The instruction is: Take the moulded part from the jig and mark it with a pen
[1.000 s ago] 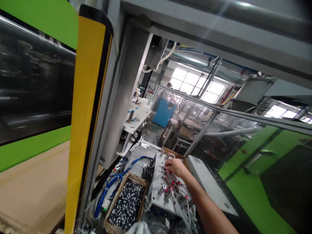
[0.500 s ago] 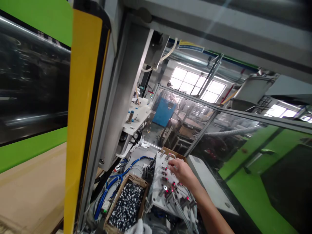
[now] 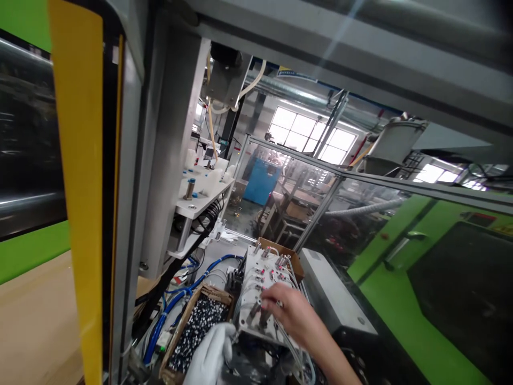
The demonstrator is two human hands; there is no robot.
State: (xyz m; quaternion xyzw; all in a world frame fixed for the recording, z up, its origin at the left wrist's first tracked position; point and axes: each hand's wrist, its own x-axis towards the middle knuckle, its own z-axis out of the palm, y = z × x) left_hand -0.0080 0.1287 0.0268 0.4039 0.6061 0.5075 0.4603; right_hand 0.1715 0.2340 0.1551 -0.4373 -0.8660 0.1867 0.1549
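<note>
A white-gloved left hand [image 3: 210, 353] was seen nearest, fingers curled over the cardboard box of small parts [image 3: 196, 329]. The bare right hand [image 3: 286, 315] was laid, fingers narrowly bent, on the fixture plate [image 3: 256, 283], whose long axis ran near to far.

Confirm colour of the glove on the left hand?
White. The glove on the left hand shows best in the head view, beside the cardboard box.

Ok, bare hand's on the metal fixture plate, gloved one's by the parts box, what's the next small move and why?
Probably lower the bare right hand onto the nearest post of the fixture plate: its fingertips sit at the plate's near end, while the gloved left hand rests at the cardboard box of small parts.
</note>
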